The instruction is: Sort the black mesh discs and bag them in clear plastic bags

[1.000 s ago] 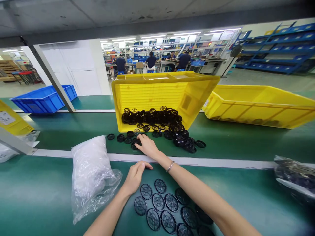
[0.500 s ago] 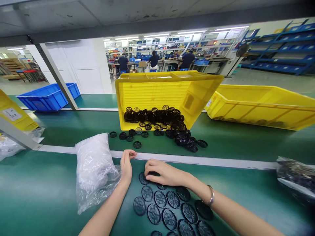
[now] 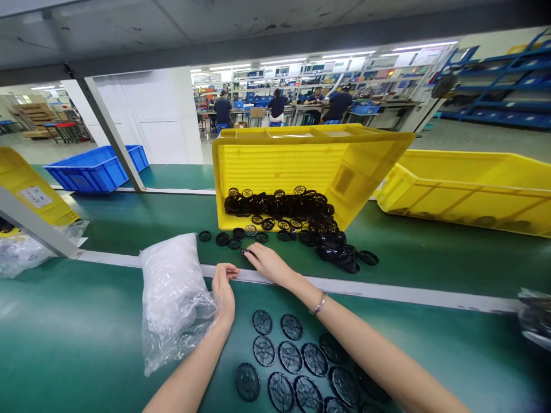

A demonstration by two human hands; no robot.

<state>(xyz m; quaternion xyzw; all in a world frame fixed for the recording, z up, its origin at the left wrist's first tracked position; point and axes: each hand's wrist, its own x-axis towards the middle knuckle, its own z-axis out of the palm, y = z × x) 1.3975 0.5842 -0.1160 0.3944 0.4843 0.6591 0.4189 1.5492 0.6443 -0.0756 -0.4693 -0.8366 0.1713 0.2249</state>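
Observation:
My right hand [image 3: 269,263] reaches over the white strip, its fingers pinched on a small black spoked wheel [image 3: 246,251] at the near side of the loose wheels. My left hand [image 3: 224,287] rests by the strip, fingers loosely curved and holding nothing, next to the clear plastic bag with white contents [image 3: 172,292]. Below my hands, several black spoked discs [image 3: 290,357] lie flat in rough rows on the green table. My right forearm covers some of them. Beyond, a tipped yellow bin [image 3: 279,163] spills a heap of black wheels [image 3: 279,205] towards me.
A second yellow bin [image 3: 469,189] stands on the right, and a blue crate [image 3: 97,172] at the back left. Another yellow bin [image 3: 37,192] leans behind a metal post [image 3: 38,223] at the left. A dark bag [image 3: 536,318] lies at the right edge. People sit at far benches.
My right hand has left the laid-out discs, moved forward across the strip and taken hold of a loose wheel. My left hand stays in about the same place. The view has shifted slightly.

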